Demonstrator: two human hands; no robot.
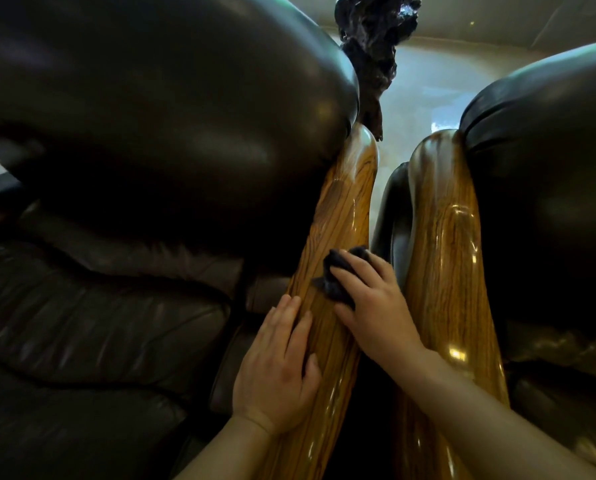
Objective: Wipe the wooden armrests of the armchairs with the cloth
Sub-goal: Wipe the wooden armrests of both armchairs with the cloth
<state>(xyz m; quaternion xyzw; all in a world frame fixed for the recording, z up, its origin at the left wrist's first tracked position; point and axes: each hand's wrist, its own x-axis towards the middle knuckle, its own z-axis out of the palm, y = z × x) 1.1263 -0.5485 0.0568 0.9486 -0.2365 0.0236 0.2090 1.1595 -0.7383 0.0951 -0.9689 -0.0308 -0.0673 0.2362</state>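
Note:
Two glossy wooden armrests run side by side up the middle of the view. The left armrest belongs to the dark leather armchair on the left. The right armrest belongs to the second armchair. A small dark cloth lies bunched on the left armrest, pressed down under the fingers of my right hand. My left hand rests flat on the same armrest, nearer to me, fingers spread and holding nothing.
A narrow dark gap separates the two armrests. A dark gnarled carved object stands behind them against a pale shiny floor. The left chair's seat cushion fills the lower left.

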